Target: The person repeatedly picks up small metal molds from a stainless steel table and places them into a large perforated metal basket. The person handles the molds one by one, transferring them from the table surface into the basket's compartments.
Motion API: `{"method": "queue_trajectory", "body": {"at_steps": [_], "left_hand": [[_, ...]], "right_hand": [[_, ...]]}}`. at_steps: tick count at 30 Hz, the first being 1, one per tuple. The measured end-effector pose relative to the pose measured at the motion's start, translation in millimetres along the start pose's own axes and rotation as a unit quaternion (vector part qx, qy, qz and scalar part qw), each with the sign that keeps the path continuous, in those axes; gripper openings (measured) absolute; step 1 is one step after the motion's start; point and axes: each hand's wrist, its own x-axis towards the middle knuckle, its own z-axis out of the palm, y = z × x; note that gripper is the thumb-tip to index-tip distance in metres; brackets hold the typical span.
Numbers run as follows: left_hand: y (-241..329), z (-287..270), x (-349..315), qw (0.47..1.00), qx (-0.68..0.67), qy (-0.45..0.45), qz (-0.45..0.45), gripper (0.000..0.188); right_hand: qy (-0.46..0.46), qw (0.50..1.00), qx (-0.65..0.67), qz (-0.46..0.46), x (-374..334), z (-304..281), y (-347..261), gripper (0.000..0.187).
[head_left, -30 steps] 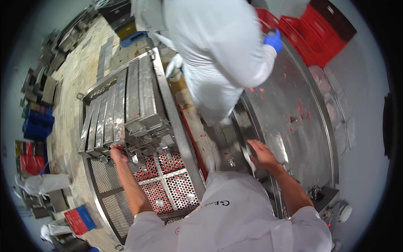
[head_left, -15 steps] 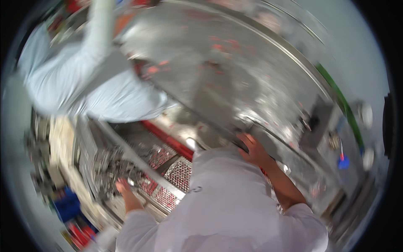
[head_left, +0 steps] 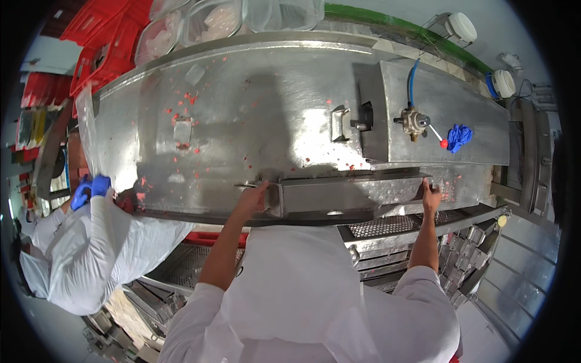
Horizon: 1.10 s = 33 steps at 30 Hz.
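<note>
A long, narrow stainless-steel box [head_left: 330,196] lies along the near edge of the steel table [head_left: 242,133]. Its left end has an upright plate [head_left: 275,198] with a small metal piece sticking out. My left hand [head_left: 256,198] is closed at that end, its fingers around the plate's side. At the opposite end, my right hand [head_left: 431,198] grips the corner with the thumb up along the edge. Both hands are bare, and their undersides are hidden.
At the far right stands a steel housing [head_left: 448,109] with a lever valve [head_left: 416,122] and a crumpled blue glove [head_left: 460,138]. Red scraps dot the tabletop. A co-worker's blue-gloved hands [head_left: 91,190] are at the left. Red crates [head_left: 109,48] and clear tubs [head_left: 212,21] stand behind.
The blurred view has swung round to face the table. My left hand has left the metal parts at lower left and now holds the long box's left end; my right hand holds its right end.
</note>
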Motion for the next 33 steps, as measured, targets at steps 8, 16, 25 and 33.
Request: {"method": "queue_trajectory", "body": {"at_steps": [8, 16, 25, 33], "left_hand": [[160.2, -30.7, -21.1, 0.911, 0.216, 0.257, 0.240, 0.054], [220.7, -97.6, -9.8, 0.718, 0.446, 0.437, 0.308, 0.054], [192.5, -139.8, -26.1, 0.594, 0.525, 0.499, 0.350, 0.097], [165.0, -144.2, -19.0, 0.562, 0.519, 0.488, 0.419, 0.085]], "right_hand": [[-0.228, 0.891, 0.348, 0.183, -121.4, 3.0, -53.7, 0.023], [-0.242, 0.927, 0.284, 0.042, -183.4, -6.9, -282.9, 0.036], [-0.252, 0.954, 0.157, -0.050, -98.4, 56.4, -429.4, 0.056], [-0.054, 0.978, -0.019, -0.202, -100.3, 25.1, -444.2, 0.066]]}}
